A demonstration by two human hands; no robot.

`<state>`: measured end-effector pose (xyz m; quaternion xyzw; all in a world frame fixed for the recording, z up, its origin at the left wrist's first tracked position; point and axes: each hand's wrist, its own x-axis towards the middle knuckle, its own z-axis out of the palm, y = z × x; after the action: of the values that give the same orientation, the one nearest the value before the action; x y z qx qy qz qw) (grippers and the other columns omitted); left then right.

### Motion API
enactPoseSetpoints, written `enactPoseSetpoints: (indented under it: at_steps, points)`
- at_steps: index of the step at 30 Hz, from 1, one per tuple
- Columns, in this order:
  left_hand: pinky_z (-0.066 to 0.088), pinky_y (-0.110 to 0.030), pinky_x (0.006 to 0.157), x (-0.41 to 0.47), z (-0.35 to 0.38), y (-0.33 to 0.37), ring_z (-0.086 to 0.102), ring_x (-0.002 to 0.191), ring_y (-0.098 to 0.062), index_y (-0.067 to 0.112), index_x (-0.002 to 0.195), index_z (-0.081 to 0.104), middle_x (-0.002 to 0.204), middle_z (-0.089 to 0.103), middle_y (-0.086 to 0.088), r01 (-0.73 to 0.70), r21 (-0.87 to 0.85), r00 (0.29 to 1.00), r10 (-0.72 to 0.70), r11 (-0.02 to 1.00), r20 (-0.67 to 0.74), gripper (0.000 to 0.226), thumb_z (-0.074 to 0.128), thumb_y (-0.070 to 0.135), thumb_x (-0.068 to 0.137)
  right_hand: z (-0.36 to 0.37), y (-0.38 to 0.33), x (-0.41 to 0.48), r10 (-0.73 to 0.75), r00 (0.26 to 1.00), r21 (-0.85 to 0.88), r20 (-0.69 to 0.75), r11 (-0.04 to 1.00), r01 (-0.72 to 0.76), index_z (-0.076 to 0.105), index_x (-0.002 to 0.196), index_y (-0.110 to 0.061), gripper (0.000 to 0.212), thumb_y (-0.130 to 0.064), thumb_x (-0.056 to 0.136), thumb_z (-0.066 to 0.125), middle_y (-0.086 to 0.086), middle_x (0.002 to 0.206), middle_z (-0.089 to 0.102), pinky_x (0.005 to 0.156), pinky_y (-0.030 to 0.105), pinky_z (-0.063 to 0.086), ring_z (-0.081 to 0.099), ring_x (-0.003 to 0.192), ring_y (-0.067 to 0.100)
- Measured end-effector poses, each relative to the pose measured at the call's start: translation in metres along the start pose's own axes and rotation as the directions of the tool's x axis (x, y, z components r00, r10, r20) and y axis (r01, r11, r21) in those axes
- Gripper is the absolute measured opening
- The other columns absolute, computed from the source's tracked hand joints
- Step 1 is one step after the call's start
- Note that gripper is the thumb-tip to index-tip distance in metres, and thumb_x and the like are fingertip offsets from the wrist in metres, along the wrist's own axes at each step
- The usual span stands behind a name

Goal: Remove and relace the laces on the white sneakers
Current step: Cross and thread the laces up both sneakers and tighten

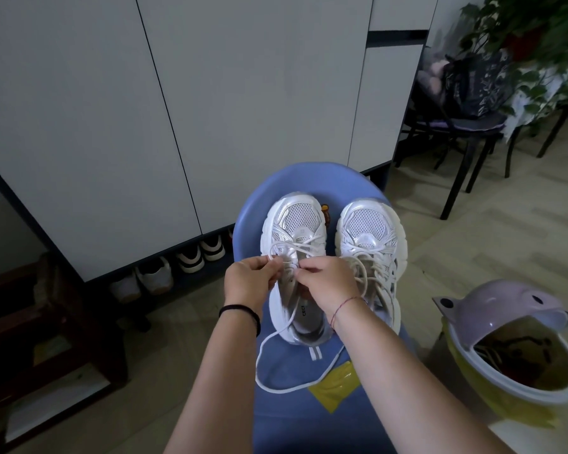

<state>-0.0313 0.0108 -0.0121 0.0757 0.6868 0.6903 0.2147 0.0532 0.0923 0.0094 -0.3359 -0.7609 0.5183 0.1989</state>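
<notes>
Two white sneakers stand side by side on a blue stool (312, 178), toes pointing away from me. Over the middle of the left sneaker (294, 224), my left hand (248, 281) pinches its white lace (269, 385) near the left eyelets. My right hand (328, 280) pinches the same lace at the right eyelets. The lace crosses loosely over the front eyelets, and one long end trails down over the stool's seat toward me. The right sneaker (369, 234) is laced, its loose loops lying by my right wrist.
A lidded bin (512, 348) with a yellow liner stands at the right, its pink lid tipped open. A white cabinet (177, 109) is behind the stool, with several shoes (184, 260) under it. A dark chair (456, 126) and plants are at the far right.
</notes>
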Motion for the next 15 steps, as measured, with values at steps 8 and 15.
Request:
enactPoseSetpoints:
  at_steps: [8, 15]
  points:
    - [0.046, -0.025, 0.064, 0.0058, -0.0017, 0.0023, 0.054, 0.061, -0.013, 0.004, 0.075, 0.071, 0.068, 0.065, -0.007, -0.212, 0.364, 0.977, 0.209, 0.907, 0.048, 0.02, 0.066, 0.016, 0.091, -0.0013, 0.0026, 0.0002, 0.062, 0.998, 0.142, 0.032, 0.988, -0.066, 0.071, 0.09, -0.001, 0.008, -0.002, 0.085, 0.065, 0.019, 0.094, 0.072, 0.089, 0.051, 0.052, 0.067, 0.094, 0.036]
    - [0.032, -0.015, 0.045, 0.0098, -0.0037, 0.0052, 0.042, 0.05, -0.01, 0.001, 0.075, 0.063, 0.058, 0.053, -0.002, -0.287, 0.588, 0.953, 0.286, 0.757, 0.097, 0.023, 0.061, 0.015, 0.093, -0.0029, 0.0011, -0.002, 0.046, 0.995, 0.176, 0.088, 0.983, -0.061, 0.069, 0.066, -0.023, 0.032, 0.002, 0.085, 0.061, 0.021, 0.089, 0.072, 0.085, 0.046, 0.055, 0.068, 0.091, 0.038]
